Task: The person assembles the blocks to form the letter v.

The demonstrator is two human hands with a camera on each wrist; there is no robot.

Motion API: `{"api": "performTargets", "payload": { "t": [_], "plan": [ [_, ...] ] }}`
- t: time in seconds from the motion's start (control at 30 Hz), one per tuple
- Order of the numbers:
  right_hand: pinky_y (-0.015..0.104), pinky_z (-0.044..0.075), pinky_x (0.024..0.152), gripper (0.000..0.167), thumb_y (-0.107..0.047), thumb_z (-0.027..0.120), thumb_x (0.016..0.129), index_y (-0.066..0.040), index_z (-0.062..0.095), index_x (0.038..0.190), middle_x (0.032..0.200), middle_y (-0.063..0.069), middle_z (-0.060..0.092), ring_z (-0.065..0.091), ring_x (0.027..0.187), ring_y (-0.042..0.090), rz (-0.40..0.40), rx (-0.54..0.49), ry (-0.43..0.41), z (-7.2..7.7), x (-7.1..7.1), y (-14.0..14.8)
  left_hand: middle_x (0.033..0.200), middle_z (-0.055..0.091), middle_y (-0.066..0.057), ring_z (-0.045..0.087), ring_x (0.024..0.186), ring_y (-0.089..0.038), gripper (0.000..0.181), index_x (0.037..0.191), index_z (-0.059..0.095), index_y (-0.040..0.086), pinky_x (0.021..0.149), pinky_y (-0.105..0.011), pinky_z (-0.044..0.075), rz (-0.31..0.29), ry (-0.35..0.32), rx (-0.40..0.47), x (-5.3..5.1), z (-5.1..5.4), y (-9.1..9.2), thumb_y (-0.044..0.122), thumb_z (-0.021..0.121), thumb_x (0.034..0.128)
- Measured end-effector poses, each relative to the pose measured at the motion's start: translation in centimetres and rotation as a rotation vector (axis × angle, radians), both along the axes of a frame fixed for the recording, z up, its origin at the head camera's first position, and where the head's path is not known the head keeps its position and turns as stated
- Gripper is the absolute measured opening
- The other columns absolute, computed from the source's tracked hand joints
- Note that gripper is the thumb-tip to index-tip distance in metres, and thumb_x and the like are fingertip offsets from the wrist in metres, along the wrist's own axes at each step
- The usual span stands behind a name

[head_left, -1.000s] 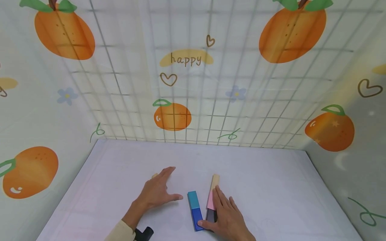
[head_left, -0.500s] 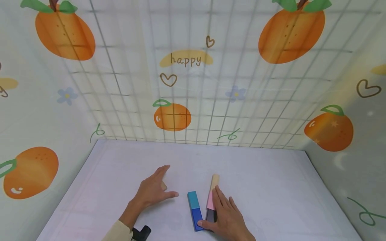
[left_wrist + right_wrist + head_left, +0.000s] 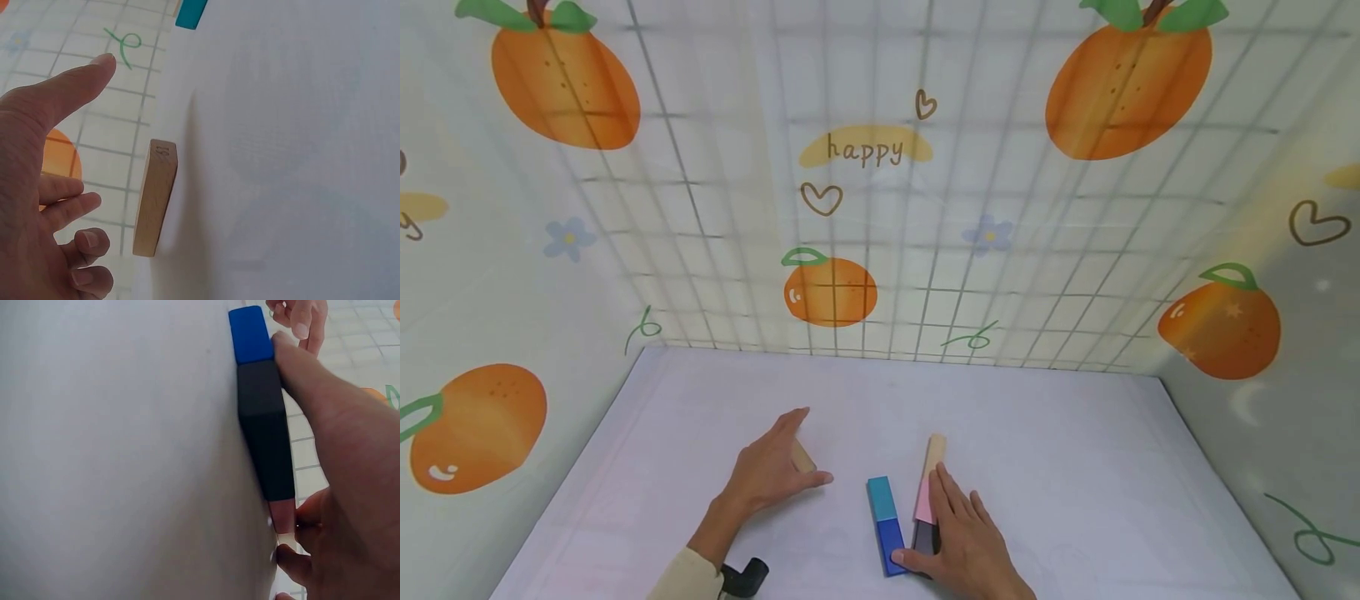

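Note:
In the head view my left hand [image 3: 765, 468] is spread, thumb apart from the fingers, beside a plain wooden block [image 3: 803, 456]. The left wrist view shows that wooden block [image 3: 155, 199] lying on the white surface, apart from the fingers. My right hand [image 3: 970, 537] rests against a line of blocks: a dark grey block [image 3: 925, 537], a pink block [image 3: 925, 497] and a pale wooden block [image 3: 935, 450]. Its fingers lie extended along the line. Its thumb touches the blue block [image 3: 889, 542], which meets a teal block [image 3: 882, 497] end to end.
A white tabletop [image 3: 1060, 467] carries everything. Behind it hangs a curtain [image 3: 880, 217] printed with oranges and grid lines, with similar walls at both sides. A black strap-mounted device [image 3: 747, 577] sits at the left wrist, by the sleeve [image 3: 688, 577].
My left hand has moved left and slightly away from the coloured blocks, and more of the plain wooden block shows beside its fingers. The right hand and the block lines stay put.

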State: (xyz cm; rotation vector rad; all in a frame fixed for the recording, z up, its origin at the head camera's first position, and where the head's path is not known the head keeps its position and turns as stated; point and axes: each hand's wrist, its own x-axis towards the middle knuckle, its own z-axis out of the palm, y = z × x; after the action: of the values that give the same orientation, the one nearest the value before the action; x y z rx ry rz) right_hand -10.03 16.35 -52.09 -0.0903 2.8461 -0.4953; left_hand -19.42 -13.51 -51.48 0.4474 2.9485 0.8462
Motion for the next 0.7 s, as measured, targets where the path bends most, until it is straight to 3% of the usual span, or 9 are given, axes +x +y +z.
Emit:
{"api": "performTargets", "payload": {
  "t": [0.5,0.7],
  "plan": [
    [0.061,0.015,0.117,0.138,-0.091,0.065,0.061,-0.006,0.021,0.161,0.167,0.014,0.017,0.026,0.15,0.035,0.009,-0.001,0.011,-0.2,0.0,0.0,0.158,0.04,-0.006,0.052,0.133,-0.029,0.106,0.157,0.036,0.015,0.097,-0.058,0.048,0.039,0.003,0.001,-0.2,-0.7,-1.2,0.067,0.077,0.0744],
    [0.061,0.016,0.118,0.137,-0.09,0.064,0.063,-0.006,0.02,0.161,0.167,0.014,0.018,0.027,0.149,0.034,0.017,-0.004,0.017,0.0,0.1,0.1,0.156,0.043,-0.007,0.055,0.129,-0.03,0.105,0.156,0.037,0.013,0.095,-0.058,0.049,0.049,0.033,0.019,-0.3,-1.1,-1.6,0.064,0.079,0.0746]
  ]
}}
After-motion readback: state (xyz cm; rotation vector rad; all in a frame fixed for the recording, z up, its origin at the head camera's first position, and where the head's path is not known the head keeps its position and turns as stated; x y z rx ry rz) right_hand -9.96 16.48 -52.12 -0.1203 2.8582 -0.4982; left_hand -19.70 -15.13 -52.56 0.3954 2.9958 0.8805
